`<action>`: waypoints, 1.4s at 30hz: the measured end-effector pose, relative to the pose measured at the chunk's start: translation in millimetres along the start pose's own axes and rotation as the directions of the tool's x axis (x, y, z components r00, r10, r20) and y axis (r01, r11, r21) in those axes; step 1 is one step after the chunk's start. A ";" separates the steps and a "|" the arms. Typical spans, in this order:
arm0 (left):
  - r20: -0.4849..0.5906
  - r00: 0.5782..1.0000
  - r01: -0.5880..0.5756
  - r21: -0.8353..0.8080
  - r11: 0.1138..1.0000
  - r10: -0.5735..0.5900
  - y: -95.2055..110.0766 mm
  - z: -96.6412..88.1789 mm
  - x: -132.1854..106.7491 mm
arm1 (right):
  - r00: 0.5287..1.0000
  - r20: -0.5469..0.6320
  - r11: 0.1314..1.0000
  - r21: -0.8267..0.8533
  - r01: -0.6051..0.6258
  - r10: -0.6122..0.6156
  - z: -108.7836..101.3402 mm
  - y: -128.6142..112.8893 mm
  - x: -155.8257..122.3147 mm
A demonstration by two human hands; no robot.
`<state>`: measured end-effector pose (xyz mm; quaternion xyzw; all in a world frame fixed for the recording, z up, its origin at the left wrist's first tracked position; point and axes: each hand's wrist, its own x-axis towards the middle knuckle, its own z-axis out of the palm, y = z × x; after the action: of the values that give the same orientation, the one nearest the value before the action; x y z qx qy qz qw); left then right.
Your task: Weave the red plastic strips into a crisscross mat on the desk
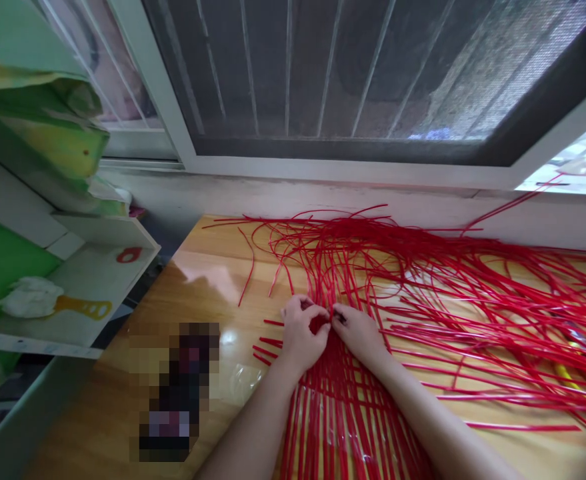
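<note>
On the wooden table lies a partly woven mat of red strips (pixel 317 440), its lengthwise strips running toward me and cross strips passing between them. My left hand (pixel 303 333) is over the woven part, thumb and fingers pinched on a red strip. Right beside it, my right hand (pixel 360 330) has its fingers closed at the same spot, with a red strip between the fingertips. The two hands' fingertips nearly touch. Beyond them the loose ends of the strips fan out and curl. Exactly how the strips pass under my fingers is hidden.
A large tangle of loose red strips (pixel 453 267) spreads across the table's back and right. A pixelated dark object (pixel 177 393) lies on the left of the wooden table (pixel 117 393). A shelf (pixel 97 267) holds a yellow-handled item (pixel 83 307). Behind stands a barred window (pixel 317 73).
</note>
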<state>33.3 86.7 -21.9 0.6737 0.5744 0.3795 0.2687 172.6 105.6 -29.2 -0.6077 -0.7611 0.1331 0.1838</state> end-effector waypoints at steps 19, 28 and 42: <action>-0.232 0.965 0.063 -0.259 0.964 -0.125 -7.8 6.0 3.2 | 0.977 -0.153 0.933 0.306 0.187 -0.146 -9.0 -5.1 -13.4; -0.261 0.962 -0.013 -0.335 0.942 -0.080 0.8 -1.5 -0.5 | 0.993 -0.082 0.945 0.311 0.101 -0.080 0.7 -6.6 -3.5; 0.036 0.999 0.012 0.225 0.974 -0.021 -3.1 -1.3 2.4 | 1.000 0.015 0.841 0.540 0.014 -0.026 -0.9 8.0 1.3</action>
<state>30.6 89.5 -23.1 0.7023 0.6138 0.2967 0.2048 179.7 108.6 -31.7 -0.5220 -0.7010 0.3466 0.3406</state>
